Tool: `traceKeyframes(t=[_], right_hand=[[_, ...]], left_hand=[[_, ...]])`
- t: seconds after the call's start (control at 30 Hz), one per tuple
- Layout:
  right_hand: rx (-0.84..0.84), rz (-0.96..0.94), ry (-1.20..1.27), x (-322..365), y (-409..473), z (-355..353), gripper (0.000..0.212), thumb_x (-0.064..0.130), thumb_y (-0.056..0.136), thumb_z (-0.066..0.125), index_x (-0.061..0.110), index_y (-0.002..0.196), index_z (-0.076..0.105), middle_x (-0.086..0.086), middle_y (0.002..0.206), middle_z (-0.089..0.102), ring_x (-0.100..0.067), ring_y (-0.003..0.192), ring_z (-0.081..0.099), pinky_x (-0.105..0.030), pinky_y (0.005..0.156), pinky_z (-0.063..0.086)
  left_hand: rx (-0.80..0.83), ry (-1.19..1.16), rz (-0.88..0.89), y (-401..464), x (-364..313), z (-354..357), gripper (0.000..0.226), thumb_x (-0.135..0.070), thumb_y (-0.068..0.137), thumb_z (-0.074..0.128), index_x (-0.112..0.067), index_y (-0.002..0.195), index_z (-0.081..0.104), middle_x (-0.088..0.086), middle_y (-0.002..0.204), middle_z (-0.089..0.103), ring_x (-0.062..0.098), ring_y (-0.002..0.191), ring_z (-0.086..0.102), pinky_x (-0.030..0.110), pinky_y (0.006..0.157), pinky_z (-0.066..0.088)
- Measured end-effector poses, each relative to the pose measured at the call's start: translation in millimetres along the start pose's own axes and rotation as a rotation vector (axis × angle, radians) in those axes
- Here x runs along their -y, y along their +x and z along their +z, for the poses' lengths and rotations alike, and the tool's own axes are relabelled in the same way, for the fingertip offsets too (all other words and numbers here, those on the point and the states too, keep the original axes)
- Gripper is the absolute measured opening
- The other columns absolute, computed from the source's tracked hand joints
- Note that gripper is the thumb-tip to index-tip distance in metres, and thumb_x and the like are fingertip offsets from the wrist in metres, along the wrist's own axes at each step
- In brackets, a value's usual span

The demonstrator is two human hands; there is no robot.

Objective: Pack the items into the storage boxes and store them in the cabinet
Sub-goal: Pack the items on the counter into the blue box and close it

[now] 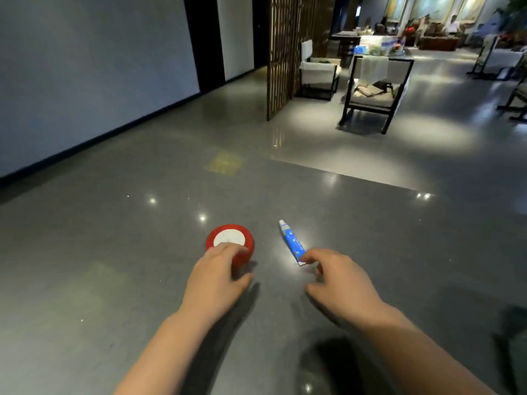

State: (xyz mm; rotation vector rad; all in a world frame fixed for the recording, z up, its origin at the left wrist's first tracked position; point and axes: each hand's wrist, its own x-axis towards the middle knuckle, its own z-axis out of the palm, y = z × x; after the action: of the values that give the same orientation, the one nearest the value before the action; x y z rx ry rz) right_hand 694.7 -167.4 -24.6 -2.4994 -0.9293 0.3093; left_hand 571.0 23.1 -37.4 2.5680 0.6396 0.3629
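Note:
A round red container with a white top (229,240) sits on the grey floor. My left hand (218,276) lies over its near side, fingers curled round the rim and thumb at its lower right. A small blue and white tube (291,242) lies on the floor to the right, its cap pointing away from me. The fingertips of my right hand (338,276) touch the tube's flat near end, and the thumb is spread apart below. No storage box or cabinet is in view.
A grey wall (85,81) with a dark baseboard runs along the left. Ahead stand a wooden lattice screen (285,52), dark-framed chairs (373,92) and a table with items (379,47). People sit far back at the right.

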Motion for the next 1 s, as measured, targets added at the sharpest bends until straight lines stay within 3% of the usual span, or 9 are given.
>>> traceKeyframes(t=[0.07,0.13,0.3,0.43,0.6,0.8,1.0], right_hand=[[0.03,0.007,-0.075,5,36,7,0.044,0.027,0.075,0.066,0.037,0.116,0.056,0.017,0.112,0.057,-0.006,0.098,0.056,-0.026,0.072,0.043],[0.023,0.062,-0.092,7,68,11,0.043,0.03,0.078,0.066,0.032,0.12,0.056,0.008,0.121,0.058,-0.015,0.106,0.056,-0.027,0.075,0.044],[-0.007,0.222,-0.132,10,108,35,0.034,0.036,0.08,0.065,0.016,0.107,0.058,-0.004,0.108,0.059,-0.025,0.094,0.058,-0.029,0.069,0.041],[-0.085,0.271,-0.161,9,115,47,0.031,0.033,0.083,0.063,0.012,0.105,0.058,-0.007,0.105,0.06,-0.027,0.091,0.059,-0.028,0.066,0.038],[-0.069,0.314,-0.109,7,103,38,0.027,0.03,0.078,0.064,0.01,0.096,0.061,-0.007,0.094,0.063,-0.026,0.08,0.057,-0.029,0.063,0.041],[-0.228,0.337,0.05,-12,30,-11,0.019,0.03,0.068,0.067,0.021,0.082,0.058,0.005,0.079,0.06,-0.019,0.073,0.056,-0.028,0.057,0.037],[-0.442,0.445,0.071,-57,-93,-94,0.019,0.034,0.064,0.068,0.025,0.077,0.059,0.01,0.071,0.061,-0.011,0.067,0.057,-0.025,0.055,0.041]], left_hand=[[-0.013,0.017,-0.024,20,20,-2,0.055,-0.039,0.072,0.073,-0.026,0.122,0.054,-0.006,0.128,0.053,0.018,0.12,0.046,0.032,0.099,0.037],[-0.017,-0.005,-0.052,37,32,1,0.068,-0.044,0.067,0.075,-0.024,0.126,0.05,-0.004,0.132,0.049,0.02,0.123,0.042,0.033,0.101,0.035],[0.067,-0.042,-0.123,65,45,22,0.101,-0.052,0.053,0.08,-0.023,0.138,0.035,-0.002,0.141,0.036,0.021,0.131,0.03,0.034,0.106,0.031],[0.037,-0.109,-0.189,73,48,34,0.102,-0.051,0.048,0.081,-0.023,0.135,0.036,-0.002,0.137,0.034,0.021,0.128,0.029,0.035,0.101,0.036],[0.018,-0.103,-0.188,72,38,38,0.099,-0.047,0.046,0.082,-0.021,0.131,0.039,0.002,0.129,0.04,0.023,0.122,0.033,0.033,0.098,0.036],[0.003,-0.116,0.025,52,-23,30,0.1,-0.049,0.043,0.079,-0.023,0.131,0.04,-0.002,0.125,0.04,0.018,0.118,0.031,0.027,0.095,0.033],[0.053,-0.182,0.318,23,-157,27,0.102,-0.054,0.041,0.076,-0.028,0.132,0.037,-0.008,0.122,0.035,0.014,0.115,0.031,0.023,0.089,0.029]])
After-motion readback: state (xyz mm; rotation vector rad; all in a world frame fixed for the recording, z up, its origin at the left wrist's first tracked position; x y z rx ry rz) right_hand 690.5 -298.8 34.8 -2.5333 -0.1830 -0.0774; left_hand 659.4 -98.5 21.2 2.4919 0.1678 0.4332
